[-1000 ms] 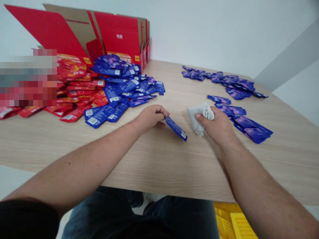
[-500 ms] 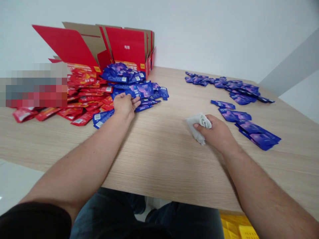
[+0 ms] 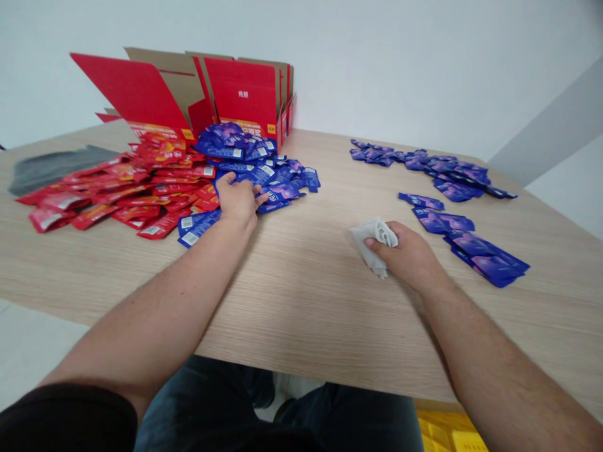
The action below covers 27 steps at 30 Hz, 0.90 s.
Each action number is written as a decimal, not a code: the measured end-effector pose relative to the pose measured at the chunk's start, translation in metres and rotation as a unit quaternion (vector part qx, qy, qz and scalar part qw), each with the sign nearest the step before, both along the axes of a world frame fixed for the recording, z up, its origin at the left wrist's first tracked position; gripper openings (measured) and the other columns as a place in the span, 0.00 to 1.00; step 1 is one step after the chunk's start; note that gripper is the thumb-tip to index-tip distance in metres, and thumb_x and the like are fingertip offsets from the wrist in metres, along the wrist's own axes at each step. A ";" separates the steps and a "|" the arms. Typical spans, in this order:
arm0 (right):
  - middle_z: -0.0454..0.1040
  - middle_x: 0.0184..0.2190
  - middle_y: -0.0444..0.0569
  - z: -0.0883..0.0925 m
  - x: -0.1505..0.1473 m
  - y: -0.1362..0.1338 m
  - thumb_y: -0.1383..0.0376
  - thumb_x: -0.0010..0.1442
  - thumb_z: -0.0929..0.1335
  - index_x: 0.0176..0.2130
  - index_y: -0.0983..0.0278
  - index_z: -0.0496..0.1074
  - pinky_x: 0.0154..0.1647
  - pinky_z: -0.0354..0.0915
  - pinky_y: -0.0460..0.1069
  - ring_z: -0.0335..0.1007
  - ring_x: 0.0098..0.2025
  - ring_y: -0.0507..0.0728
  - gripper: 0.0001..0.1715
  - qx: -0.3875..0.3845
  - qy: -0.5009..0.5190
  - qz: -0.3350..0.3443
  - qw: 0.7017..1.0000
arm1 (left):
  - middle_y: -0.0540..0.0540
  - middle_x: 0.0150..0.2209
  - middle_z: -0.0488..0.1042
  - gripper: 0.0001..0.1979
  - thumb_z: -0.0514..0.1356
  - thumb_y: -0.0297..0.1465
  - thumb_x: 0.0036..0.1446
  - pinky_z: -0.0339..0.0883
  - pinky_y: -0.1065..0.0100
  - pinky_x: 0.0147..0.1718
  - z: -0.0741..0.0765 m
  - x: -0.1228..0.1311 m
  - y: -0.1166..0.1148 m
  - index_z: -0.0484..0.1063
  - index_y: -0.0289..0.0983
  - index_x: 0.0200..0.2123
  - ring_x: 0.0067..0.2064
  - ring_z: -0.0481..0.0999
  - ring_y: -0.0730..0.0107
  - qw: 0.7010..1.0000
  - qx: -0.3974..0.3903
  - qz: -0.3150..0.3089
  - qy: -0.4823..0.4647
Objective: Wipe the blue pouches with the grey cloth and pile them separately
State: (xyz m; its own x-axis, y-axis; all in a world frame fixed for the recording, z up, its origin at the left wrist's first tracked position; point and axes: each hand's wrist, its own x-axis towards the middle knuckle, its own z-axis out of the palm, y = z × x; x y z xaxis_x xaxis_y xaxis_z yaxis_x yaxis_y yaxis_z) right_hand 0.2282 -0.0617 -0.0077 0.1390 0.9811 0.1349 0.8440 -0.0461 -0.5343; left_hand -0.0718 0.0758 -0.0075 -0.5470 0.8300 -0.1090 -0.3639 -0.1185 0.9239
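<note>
My left hand rests on the near side of a heap of blue sachets, palm partly turned up. Its fingers are apart, touching the sachets, and nothing is plainly gripped. One sachet with a pink and purple print lies just right of the fingertips. Above the middle of the table, my right hand is closed around a folded white cloth, pinched under the thumb. To the right of that hand lies a short row of overlapping blue sachets.
Red sachets spread in a large heap at left, with a grey cloth behind them. Open red cartons stand by the wall. A longer row of blue sachets lies at the back right. A yellow crate sits below the table edge.
The large printed sachet beside my left fingers no longer shows there; a printed one now lies slightly lower and to the right. My right hand keeps the cloth almost in place.
</note>
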 end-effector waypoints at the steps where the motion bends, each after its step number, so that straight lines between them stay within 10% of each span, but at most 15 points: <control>1: 0.78 0.33 0.51 0.000 0.000 0.000 0.55 0.56 0.69 0.38 0.61 0.74 0.34 0.61 0.52 0.71 0.33 0.60 0.14 0.000 -0.001 0.001 1.000 | 0.49 0.43 0.68 0.23 0.56 0.19 0.56 0.79 0.69 0.29 0.000 0.000 0.000 0.59 0.44 0.52 0.31 0.77 0.76 1.000 0.000 0.003 0.007; 11: 0.78 0.34 0.51 -0.001 0.000 0.000 0.55 0.57 0.69 0.38 0.61 0.75 0.34 0.62 0.52 0.72 0.34 0.60 0.14 0.003 -0.006 0.011 1.000 | 0.45 0.49 0.71 0.18 0.56 0.19 0.54 0.76 0.66 0.34 -0.014 0.007 -0.001 0.65 0.39 0.48 0.35 0.76 0.72 0.969 0.047 -0.023 0.241; 17: 0.78 0.33 0.51 -0.003 0.001 0.000 0.55 0.57 0.69 0.39 0.61 0.76 0.34 0.62 0.52 0.72 0.33 0.60 0.14 0.009 -0.019 0.009 1.000 | 0.43 0.43 0.76 0.11 0.59 0.23 0.54 0.70 0.59 0.51 -0.019 0.006 -0.013 0.72 0.36 0.42 0.47 0.75 0.61 0.823 0.139 -0.065 0.547; 27: 0.78 0.34 0.52 0.003 -0.004 0.000 0.55 0.57 0.69 0.39 0.62 0.76 0.35 0.63 0.52 0.73 0.35 0.61 0.14 -0.006 -0.014 0.005 1.000 | 0.40 0.48 0.81 0.16 0.57 0.27 0.56 0.62 0.49 0.57 -0.032 0.017 -0.022 0.81 0.37 0.44 0.53 0.76 0.52 0.604 0.134 -0.216 0.755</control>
State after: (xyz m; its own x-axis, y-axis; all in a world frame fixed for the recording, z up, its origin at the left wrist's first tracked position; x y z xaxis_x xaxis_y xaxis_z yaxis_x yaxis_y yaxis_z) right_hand 0.2243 -0.0620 -0.0048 0.1255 0.9838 0.1278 0.8592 -0.0434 -0.5098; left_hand -0.0551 0.0533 -0.0393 0.4195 0.8080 0.4137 0.8197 -0.5329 0.2098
